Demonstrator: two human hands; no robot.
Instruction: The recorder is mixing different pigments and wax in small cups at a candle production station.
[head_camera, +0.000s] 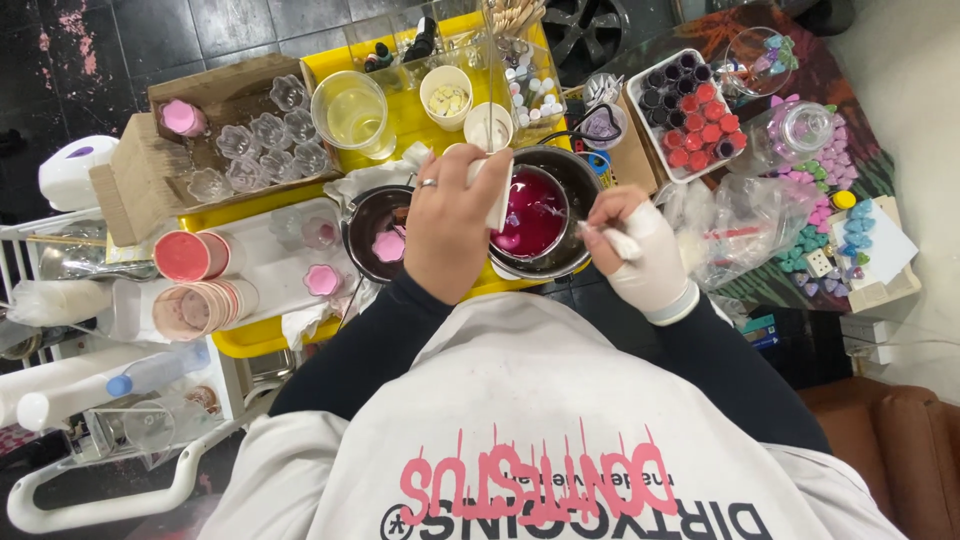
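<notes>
Yellow tray (250, 340), flat plastic, carries a round metal pot (560, 175) of glossy magenta liquid. Left hand (450, 235), bare and ringed, grips a white cloth (497, 195) at the pot's rim. Right hand (640, 250), white-gloved, pinches a thin stick (605, 232) over the liquid.

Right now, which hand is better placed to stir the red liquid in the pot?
Probably the right hand: it holds a stick over the red liquid. The left hand is busy holding a white piece at the pot.
</notes>
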